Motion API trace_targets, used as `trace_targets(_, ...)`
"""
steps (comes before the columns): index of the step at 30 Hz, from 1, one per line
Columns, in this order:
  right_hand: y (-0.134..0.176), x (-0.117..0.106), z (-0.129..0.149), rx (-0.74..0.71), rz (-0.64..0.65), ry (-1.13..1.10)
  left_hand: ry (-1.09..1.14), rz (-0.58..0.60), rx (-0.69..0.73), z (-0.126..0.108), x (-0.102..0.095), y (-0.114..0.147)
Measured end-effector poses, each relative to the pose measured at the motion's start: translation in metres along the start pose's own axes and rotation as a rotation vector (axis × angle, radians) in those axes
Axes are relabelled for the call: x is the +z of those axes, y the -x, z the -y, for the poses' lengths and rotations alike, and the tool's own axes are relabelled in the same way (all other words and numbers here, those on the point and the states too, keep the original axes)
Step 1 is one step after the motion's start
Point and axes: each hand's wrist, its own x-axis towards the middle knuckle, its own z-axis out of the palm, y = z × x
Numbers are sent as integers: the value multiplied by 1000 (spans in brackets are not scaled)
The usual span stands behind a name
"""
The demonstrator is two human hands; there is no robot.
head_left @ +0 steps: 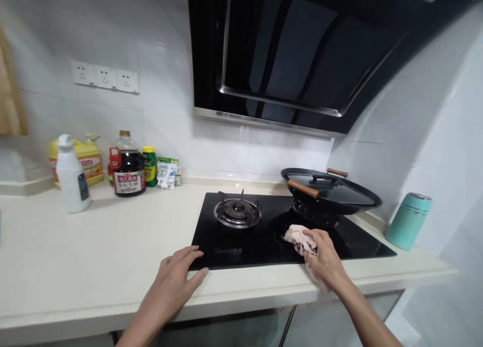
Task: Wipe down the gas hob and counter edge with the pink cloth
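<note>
Cream-coloured, the bench [105, 256] runs across the view, and a glossy black range hood [320, 60] hangs above its right half. Set into the bench is a black glass cooktop [249, 249]. On its right burner sits a wide dark wok [372, 202] with wooden handles and a lid [349, 192]; the left burner [237, 211] is uncovered. Near the wall at left are a yellow jug [92, 161], a dark sauce bottle [130, 168] and, nearer the front, a white bottle [71, 178]. A turquoise flask [409, 221] stands to the right of the cooktop.

The left hand [175, 276] is at the cooktop's front left corner, palm down, fingers apart and holding nothing, well away from the cloth. The right hand [322, 251] has its fingers clamped on a crumpled pinkish-white cloth [297, 235] with dark patches. Pinched between thumb and fingers, the cloth bulges out past the fingertips to the left, against the glass in front of the wok; some of it trails beneath the palm.
</note>
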Motion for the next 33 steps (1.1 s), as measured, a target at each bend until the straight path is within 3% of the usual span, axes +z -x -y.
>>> trace_targets(4, -12, 1, -7, 49, -118, 36, 19, 11, -26, -4, -3, 1)
trace_targets(7, -27, 3, -6, 87, -81, 97, 32, 25, -29, -4, -3, 2)
trace_targets(13, -58, 13, 10, 82, 195, 384, 44, 20, -30, -4, -3, 0)
trace_targets(18, -96, -2, 13, 18, 539, 386, 43, 5, -7, -5, -3, 0)
trace_targets(22, -115, -4, 18, 12, 700, 393, 47, 5, -20, -5, -2, 1)
trace_targets(27, -88, 0, 24, -17, 684, 426, 52, 50, -58, -9, -6, 3)
trace_targets(33, -16, -6, 6, -156, 457, 371, 52, 14, -8, -10, -4, 2)
